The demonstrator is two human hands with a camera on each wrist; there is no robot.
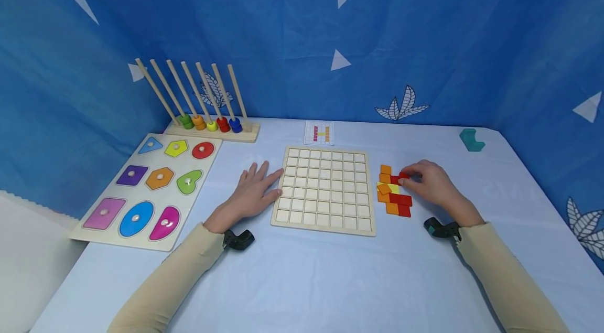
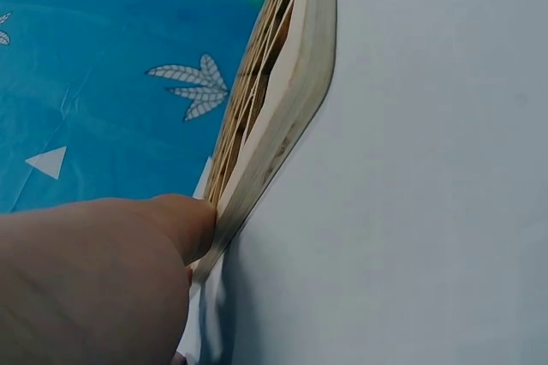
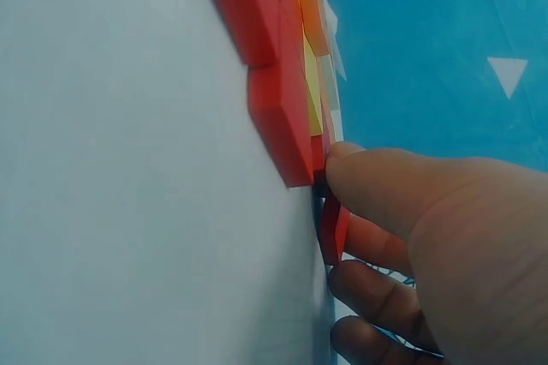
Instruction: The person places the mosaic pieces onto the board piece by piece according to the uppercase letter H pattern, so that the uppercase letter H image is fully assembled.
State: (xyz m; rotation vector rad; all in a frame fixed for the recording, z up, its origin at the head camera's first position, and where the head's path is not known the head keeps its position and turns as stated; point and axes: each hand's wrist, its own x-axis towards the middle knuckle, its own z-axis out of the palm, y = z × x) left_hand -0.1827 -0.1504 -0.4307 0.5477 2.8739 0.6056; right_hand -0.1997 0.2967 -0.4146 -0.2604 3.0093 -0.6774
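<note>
A pale wooden grid board [image 1: 325,227] lies flat on the table, its square cells holding no coloured tiles. My left hand [image 1: 253,190] rests at its left edge with fingers spread, the thumb and index finger touching the frame. In the left wrist view the thumb [image 2: 184,219] meets the board's side [image 2: 291,99]. To the right of the board is a cluster of red, orange and yellow square tiles [image 1: 400,200], some overlapping. There my right hand [image 1: 434,183] pinches a red tile [image 3: 335,232] between thumb and fingers at the cluster's upper right.
Behind the board lies a small pattern card [image 1: 309,139]. At left are a wooden shape puzzle [image 1: 186,217] with knobbed pieces and a peg stand [image 1: 250,133] with coloured rings. A teal angular piece [image 1: 471,140] lies at the back right, before a blue curtain [image 1: 283,34].
</note>
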